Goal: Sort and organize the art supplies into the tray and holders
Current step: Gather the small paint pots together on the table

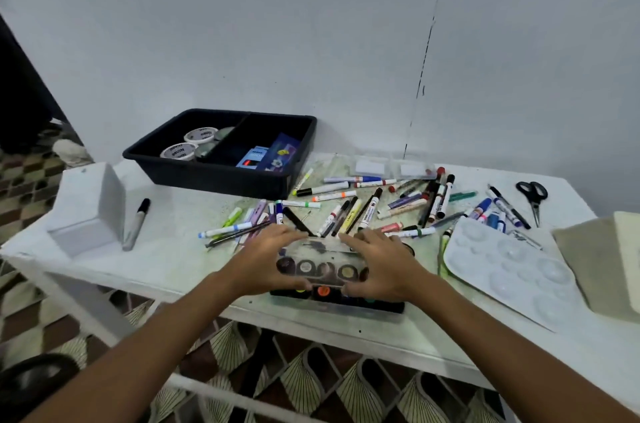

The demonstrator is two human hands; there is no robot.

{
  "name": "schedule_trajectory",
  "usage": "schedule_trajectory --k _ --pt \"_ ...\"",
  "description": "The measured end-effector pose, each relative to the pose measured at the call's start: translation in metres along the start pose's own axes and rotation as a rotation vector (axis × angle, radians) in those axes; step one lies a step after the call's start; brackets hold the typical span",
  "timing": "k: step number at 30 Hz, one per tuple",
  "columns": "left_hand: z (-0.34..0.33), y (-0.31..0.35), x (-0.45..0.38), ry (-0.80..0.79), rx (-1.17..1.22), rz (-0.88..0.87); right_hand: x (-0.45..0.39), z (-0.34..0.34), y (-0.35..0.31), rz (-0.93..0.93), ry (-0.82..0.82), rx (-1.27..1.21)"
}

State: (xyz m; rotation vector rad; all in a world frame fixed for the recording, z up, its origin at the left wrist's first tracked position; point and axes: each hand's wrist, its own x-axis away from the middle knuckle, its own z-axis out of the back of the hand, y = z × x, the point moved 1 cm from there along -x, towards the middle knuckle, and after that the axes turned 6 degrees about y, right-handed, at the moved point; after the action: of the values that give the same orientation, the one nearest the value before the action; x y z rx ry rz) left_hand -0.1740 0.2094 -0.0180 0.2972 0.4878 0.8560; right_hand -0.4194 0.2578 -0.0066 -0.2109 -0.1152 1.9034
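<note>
A small watercolour paint set [323, 268] with round colour pans under a clear lid is held just above a black paint box [346, 301] at the table's front edge. My left hand [266, 263] grips its left end, fingers over the top and thumb underneath. My right hand [381, 267] grips its right end the same way. Behind them, several markers and pens [346, 208] lie scattered across the white table [180, 263]. A black two-compartment tray [166, 166] stands at the back left, with round tins [188, 144] in its left part and blue packets [263, 156] in its right.
A white box holder [90, 208] stands at the left with a grey marker [136, 223] beside it. A white mixing palette [512, 267], black scissors [533, 196] and a beige cloth [595, 260] lie at the right. Two clear packets [391, 168] rest near the wall.
</note>
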Motion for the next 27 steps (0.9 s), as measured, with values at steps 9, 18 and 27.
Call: schedule_trajectory --k 9,18,27 --pt "-0.026 -0.008 0.019 -0.06 0.064 0.036 0.022 -0.027 0.005 -0.02 0.005 -0.036" --pt "-0.039 -0.015 0.021 0.051 0.031 -0.062 0.033 -0.041 0.007 0.003 0.125 0.007" --pt "-0.05 -0.01 0.023 0.259 -0.081 -0.057 0.028 -0.041 0.009 -0.096 0.264 -0.069"
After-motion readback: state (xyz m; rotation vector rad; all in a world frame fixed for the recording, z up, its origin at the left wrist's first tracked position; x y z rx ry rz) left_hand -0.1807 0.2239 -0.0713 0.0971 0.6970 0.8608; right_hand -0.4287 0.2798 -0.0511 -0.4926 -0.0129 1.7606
